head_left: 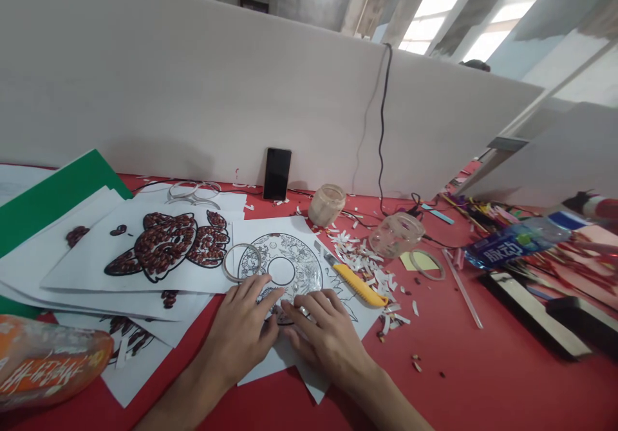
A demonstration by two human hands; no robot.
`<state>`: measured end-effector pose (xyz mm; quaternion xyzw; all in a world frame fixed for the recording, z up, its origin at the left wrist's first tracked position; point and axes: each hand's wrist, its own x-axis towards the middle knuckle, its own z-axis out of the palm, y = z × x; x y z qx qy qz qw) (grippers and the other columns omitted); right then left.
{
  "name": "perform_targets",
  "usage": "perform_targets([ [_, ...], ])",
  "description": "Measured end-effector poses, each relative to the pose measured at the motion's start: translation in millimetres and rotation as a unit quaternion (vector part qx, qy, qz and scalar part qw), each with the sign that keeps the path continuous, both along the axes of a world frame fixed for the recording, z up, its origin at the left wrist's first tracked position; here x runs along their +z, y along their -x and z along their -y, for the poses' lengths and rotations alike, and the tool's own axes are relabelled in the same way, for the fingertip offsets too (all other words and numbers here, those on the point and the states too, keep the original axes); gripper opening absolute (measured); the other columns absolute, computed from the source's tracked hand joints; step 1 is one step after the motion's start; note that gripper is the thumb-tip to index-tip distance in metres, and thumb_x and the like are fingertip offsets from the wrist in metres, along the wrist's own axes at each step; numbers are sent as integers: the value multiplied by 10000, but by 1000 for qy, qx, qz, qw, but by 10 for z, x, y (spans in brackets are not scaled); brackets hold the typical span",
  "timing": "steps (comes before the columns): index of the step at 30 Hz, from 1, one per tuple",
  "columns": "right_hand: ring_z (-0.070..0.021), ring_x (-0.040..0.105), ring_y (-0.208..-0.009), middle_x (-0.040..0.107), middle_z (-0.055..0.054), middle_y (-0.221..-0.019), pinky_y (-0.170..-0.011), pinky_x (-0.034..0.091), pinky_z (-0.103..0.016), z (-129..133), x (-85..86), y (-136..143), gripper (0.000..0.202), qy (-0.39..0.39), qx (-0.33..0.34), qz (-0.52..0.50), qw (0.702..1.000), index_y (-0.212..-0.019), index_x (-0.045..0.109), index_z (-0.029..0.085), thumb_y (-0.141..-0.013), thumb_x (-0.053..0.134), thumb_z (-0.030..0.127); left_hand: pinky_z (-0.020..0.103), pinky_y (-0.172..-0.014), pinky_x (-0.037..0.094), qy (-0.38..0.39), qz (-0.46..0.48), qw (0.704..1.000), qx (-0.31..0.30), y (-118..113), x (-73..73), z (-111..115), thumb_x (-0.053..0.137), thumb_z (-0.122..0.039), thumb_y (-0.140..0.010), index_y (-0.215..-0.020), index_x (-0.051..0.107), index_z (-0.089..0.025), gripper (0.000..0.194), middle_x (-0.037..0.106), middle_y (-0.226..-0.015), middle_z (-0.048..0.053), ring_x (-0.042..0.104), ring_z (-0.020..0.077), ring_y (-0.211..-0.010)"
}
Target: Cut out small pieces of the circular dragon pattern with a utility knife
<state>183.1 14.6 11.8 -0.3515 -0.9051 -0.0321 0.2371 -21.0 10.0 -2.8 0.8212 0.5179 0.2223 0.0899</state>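
A round patterned disc (302,258) with a blank ring at its centre lies on white paper in front of me. Its glossy rim suggests a clear disc over a printed drawing; I cannot be sure. My left hand (245,328) rests on its lower left, fingers stretched. My right hand (324,328) lies over the lower right, fingers extended and slightly bent, fingertips near those of the left. The hands cover the disc's lower edge. A thin ring (261,261) sits by my left fingertips. Right of the disc is a yellow utility knife (360,283).
Bean-covered pictures (164,244) pile up at left, beside an orange-labelled bottle (53,363). Paper scraps (357,254) surround two jars (327,204) (396,234). A phone (277,174) leans on the partition. A water bottle (519,241) and a straw (463,289) lie at right.
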Motion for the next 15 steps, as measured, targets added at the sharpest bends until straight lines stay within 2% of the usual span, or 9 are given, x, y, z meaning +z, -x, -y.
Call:
perform_targets([
  [4, -204, 581, -866, 708, -43, -985, -874, 409, -404, 66, 41, 28, 112, 19, 18, -11, 1000, -936, 683, 210, -973, 578, 224, 497, -1058, 454, 9, -6, 1000, 0, 7, -5, 0, 520, -171, -903, -1345, 609, -280, 464, 564, -1433, 75, 485, 303, -1339],
  [6, -199, 593, -875, 706, -48, -985, -865, 421, -393, 31, 63, -54, 149, 13, 0, -41, 999, -960, 691, 220, -987, 545, 206, 498, -1067, 447, 13, -5, 1000, 1, 12, -3, 1, 511, -173, -905, -1369, 582, -277, 481, 560, -1439, 72, 480, 301, -1344],
  [7, -206, 602, -900, 706, -60, -1005, -861, 427, -390, -11, 69, -128, 171, 0, -36, -57, 998, -1016, 694, 222, -999, 525, 205, 493, -1069, 448, 16, -1, 1000, 1, 15, 0, 2, 507, -173, -906, -1401, 549, -274, 507, 562, -1438, 70, 481, 296, -1344],
  [9, -242, 610, -997, 702, -99, -1076, -870, 435, -401, -131, 63, -330, 238, -31, -153, -67, 985, -1172, 671, 211, -1022, 487, 226, 475, -1070, 454, 24, 15, 1000, 4, 23, 11, 6, 505, -178, -904, -1472, 457, -256, 575, 575, -1423, 71, 490, 283, -1333],
  [11, -298, 597, -1082, 695, -124, -1152, -895, 420, -444, -262, 30, -553, 290, -42, -263, -26, 963, -1239, 648, 213, -1032, 466, 304, 464, -1080, 451, 32, 28, 999, 8, 31, 22, 10, 505, -182, -901, -1493, 406, -232, 602, 588, -1407, 76, 499, 274, -1323],
  [13, -321, 593, -1101, 691, -129, -1197, -922, 395, -475, -361, -21, -734, 330, -31, -316, 18, 948, -1279, 625, 207, -1030, 451, 334, 463, -1100, 438, 33, 32, 999, 11, 39, 25, 15, 507, -192, -904, -1466, 425, -215, 569, 589, -1409, 83, 496, 273, -1332],
  [15, -312, 599, -1092, 696, -123, -1198, -965, 358, -495, -408, -66, -834, 338, -18, -335, 43, 941, -1296, 610, 208, -1027, 441, 323, 467, -1124, 420, 33, 25, 999, 7, 46, 17, 18, 516, -231, -923, -1444, 458, -211, 525, 575, -1438, 85, 480, 278, -1360],
])
